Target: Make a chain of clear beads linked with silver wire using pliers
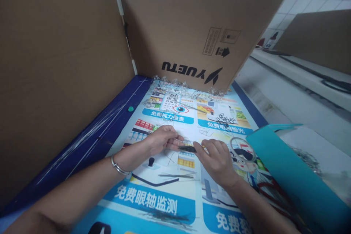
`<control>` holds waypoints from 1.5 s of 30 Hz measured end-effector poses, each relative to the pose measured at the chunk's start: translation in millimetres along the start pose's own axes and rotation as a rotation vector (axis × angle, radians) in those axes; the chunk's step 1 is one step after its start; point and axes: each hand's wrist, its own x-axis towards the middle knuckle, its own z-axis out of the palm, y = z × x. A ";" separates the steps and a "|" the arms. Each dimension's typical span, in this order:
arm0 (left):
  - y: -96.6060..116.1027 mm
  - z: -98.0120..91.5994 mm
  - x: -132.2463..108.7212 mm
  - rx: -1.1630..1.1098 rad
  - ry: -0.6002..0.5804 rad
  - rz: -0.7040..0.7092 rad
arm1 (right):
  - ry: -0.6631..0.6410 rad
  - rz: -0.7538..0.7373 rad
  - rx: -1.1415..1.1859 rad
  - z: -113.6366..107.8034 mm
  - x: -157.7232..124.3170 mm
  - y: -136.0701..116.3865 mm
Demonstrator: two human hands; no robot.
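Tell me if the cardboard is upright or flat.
Upright: the cardboard stands on edge behind the poster, walling the back and left.

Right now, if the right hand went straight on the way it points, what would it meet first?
Probably the left hand: the right hand points leftward, and the dark slim tool it holds nearly reaches the left fingers. Whether they touch is unclear.

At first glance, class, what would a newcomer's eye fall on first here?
Two bare hands meet mid-frame: the right hand pinches a dark slim piece whose tip reaches the left hand. Beneath lies a bright blue poster, and tall cardboard walls stand behind and to the left, the back one printed upside down.
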 end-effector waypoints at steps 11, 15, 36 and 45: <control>-0.9 -0.9 1.4 -0.002 0.003 -0.019 | 0.017 -0.003 0.031 -0.2 0.0 0.3; -1.5 -0.9 1.8 0.005 0.005 -0.016 | 0.000 -0.013 0.018 0.3 -0.9 0.2; 0.5 -0.2 -0.7 0.183 -0.023 0.171 | -0.107 -0.004 0.040 -2.4 6.9 -2.4; 6.3 4.0 -6.5 0.303 -0.040 0.272 | -0.179 0.060 0.134 2.1 2.2 -3.5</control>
